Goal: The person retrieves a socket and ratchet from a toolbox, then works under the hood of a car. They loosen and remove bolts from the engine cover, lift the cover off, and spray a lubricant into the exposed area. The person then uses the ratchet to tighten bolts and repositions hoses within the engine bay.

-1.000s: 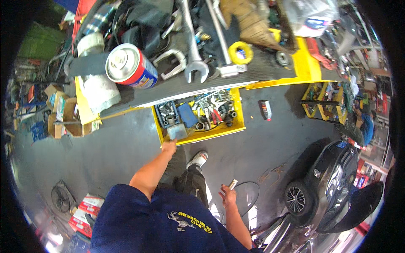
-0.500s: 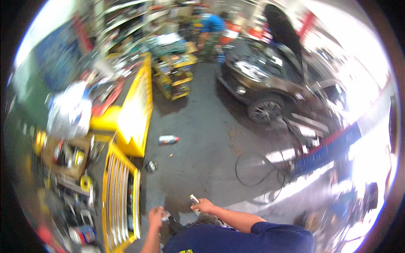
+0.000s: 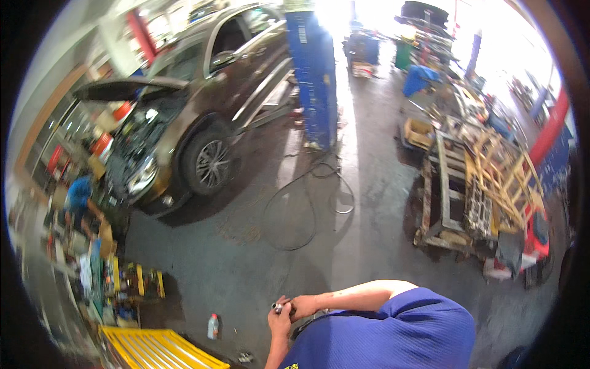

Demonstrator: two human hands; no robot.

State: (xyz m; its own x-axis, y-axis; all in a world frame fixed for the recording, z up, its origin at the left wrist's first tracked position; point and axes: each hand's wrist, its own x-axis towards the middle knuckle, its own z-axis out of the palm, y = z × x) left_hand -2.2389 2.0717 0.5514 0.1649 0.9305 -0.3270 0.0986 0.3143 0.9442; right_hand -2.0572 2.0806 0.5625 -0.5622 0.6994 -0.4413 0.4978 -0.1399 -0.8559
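My right hand [image 3: 304, 304] reaches in from the right on a bare forearm and grips a small metal part [image 3: 277, 305] in front of my blue shirt [image 3: 393, 335]. Rising from the lower edge, my left hand [image 3: 279, 323] meets it, with its fingers closed on the same part. The part is short, silvery and too small to identify. Both hands hover above the grey concrete floor [image 3: 246, 270].
A brown car [image 3: 196, 117] with its hood raised stands at the upper left beside a blue lift post [image 3: 316, 74]. A black hose [image 3: 307, 203] loops on the floor. Wooden pallets and a cart [image 3: 485, 190] fill the right. A yellow tool trolley [image 3: 160, 350], a small bottle [image 3: 212, 326] and a person in blue [image 3: 78, 194] are at left.
The view has swung from the yellow tool drawer to the shop floor and car. My left hand left the drawer and joined my right hand on the small part.
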